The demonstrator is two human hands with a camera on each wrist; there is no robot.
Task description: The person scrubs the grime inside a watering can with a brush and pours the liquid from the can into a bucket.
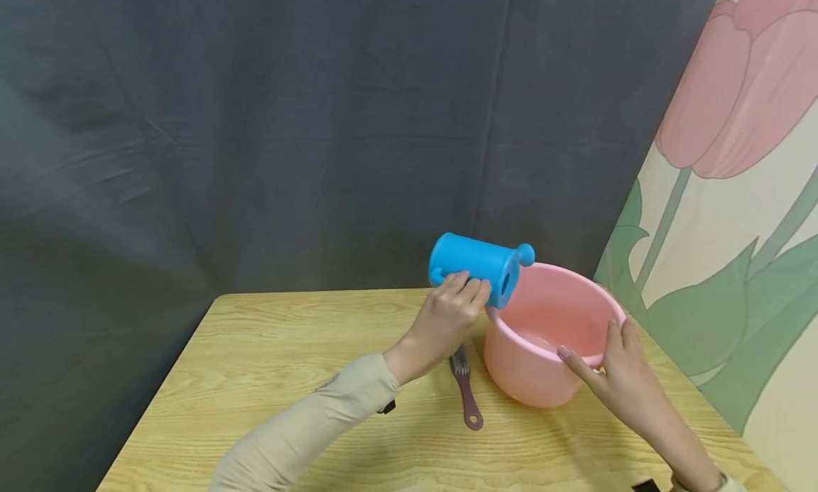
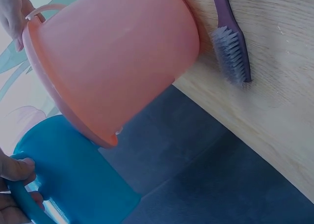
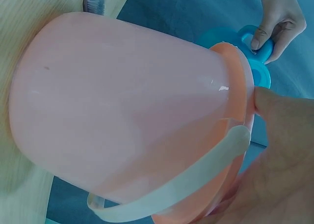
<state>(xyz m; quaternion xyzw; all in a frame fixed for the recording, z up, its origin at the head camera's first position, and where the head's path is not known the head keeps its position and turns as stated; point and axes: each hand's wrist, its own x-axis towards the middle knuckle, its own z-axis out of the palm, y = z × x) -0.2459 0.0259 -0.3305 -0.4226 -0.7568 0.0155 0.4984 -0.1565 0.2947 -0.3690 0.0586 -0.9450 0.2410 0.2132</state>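
Note:
My left hand (image 1: pixel 444 318) grips a blue toy watering can (image 1: pixel 476 258) by its handle. The can lies tipped on its side above the left rim of a pink bucket (image 1: pixel 533 382), its opening facing the inside. In the left wrist view, thumb and fingers curl round the can's handle (image 2: pixel 23 199). My right hand (image 1: pixel 629 385) holds the bucket's right rim, the thumb at the near edge and the fingers farther round. The bucket stands upright on the table, and its pale carrying handle (image 3: pixel 181 187) hangs down outside in the right wrist view.
A brush (image 1: pixel 469 392) with a purple handle and grey bristles lies on the wooden table (image 1: pixel 287 378), just left of the bucket. Behind the table hangs a dark curtain (image 1: pixel 287 137). A wall with painted tulips (image 1: pixel 716 108) runs along the right side.

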